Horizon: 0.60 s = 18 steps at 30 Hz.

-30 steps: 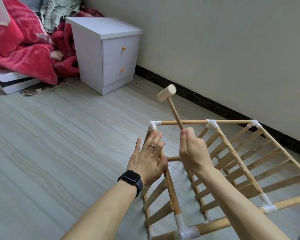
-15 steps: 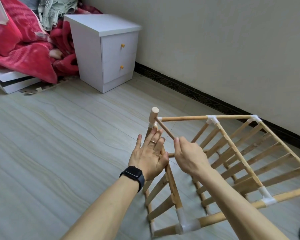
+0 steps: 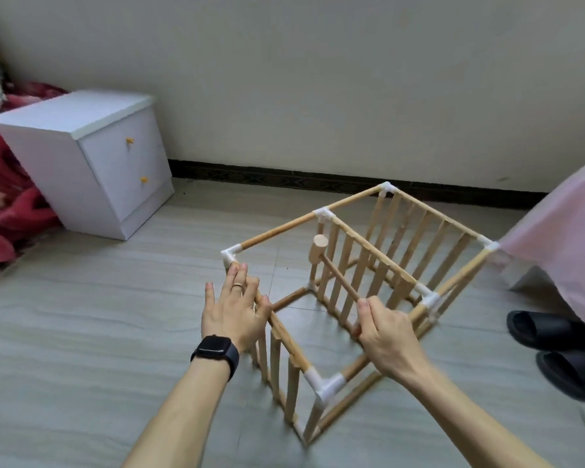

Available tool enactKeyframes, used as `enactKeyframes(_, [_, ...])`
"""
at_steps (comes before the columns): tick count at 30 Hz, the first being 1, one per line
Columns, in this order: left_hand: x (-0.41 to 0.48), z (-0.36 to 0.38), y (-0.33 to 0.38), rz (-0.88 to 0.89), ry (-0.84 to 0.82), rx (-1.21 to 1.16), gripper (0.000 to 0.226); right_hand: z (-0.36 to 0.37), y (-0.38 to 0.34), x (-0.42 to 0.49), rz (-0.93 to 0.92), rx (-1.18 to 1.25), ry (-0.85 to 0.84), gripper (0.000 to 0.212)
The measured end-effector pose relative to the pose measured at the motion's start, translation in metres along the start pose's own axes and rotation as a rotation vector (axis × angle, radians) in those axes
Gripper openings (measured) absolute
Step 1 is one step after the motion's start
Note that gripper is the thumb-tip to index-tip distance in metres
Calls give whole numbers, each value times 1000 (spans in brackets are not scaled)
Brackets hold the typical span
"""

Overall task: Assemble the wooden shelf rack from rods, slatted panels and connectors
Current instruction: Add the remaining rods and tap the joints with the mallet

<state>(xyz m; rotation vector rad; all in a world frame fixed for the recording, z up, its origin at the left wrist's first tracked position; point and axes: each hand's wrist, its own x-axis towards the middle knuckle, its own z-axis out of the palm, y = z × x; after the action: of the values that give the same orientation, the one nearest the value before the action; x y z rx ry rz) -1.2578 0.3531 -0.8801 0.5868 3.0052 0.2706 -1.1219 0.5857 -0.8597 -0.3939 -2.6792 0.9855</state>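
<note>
The wooden rack (image 3: 358, 285) stands on the floor with its slatted panels upright, joined by rods and white corner connectors (image 3: 231, 259). My left hand (image 3: 234, 307), with a ring and a black watch, rests on the top rail of the near slatted panel, fingers straight, thumb by the rail. My right hand (image 3: 387, 331) grips the handle of a small wooden mallet (image 3: 321, 256). The mallet head hangs over the rack's open middle, beside the centre slatted panel.
A white two-drawer bedside cabinet (image 3: 92, 163) stands at the left by the wall, with red bedding (image 3: 4, 214) beside it. Black slippers (image 3: 561, 349) lie at the right, under a pink cloth (image 3: 561, 238). Wall and dark skirting run behind the rack.
The view has swung right. The mallet has come off the far-left corner connector and now hangs over the rack's middle. My left hand stays on the near panel's rail.
</note>
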Motion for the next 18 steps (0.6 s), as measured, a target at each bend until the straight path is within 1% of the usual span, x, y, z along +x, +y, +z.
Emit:
enactKeyframes(2, [-3,-10,9,-14,-38,66,50,-6,14,-15,-20,-152,25,39])
enactKeyframes(4, [-10,-18,23,-14,-64,174,51,-9,24,-27,-25,-233,10,40])
enactKeyframes(6, [-22,-22,44,42,-64,228,55,-4,28,-38,-52,-297,44,41])
enactKeyframes(7, [-31,-23,57,99,-63,230,56,1,26,-43,-59,-309,79,38])
enactKeyframes(9, [-51,-22,85,221,-117,159,60,7,22,-48,-48,-259,136,28])
enactKeyframes(11, [-76,-19,111,293,-235,50,60,6,19,-49,-23,-170,125,27])
enactKeyframes(12, [-88,-17,120,325,-258,39,56,3,18,-49,-14,-133,108,29])
enactKeyframes(14, [-104,-9,125,385,-226,97,38,-5,19,-51,0,-82,63,34])
enactKeyframes(16, [-109,-9,120,383,-206,161,27,-13,17,-55,3,-41,-9,36])
enactKeyframes(18, [-108,-18,111,327,-271,210,18,-20,12,-59,20,83,-73,37])
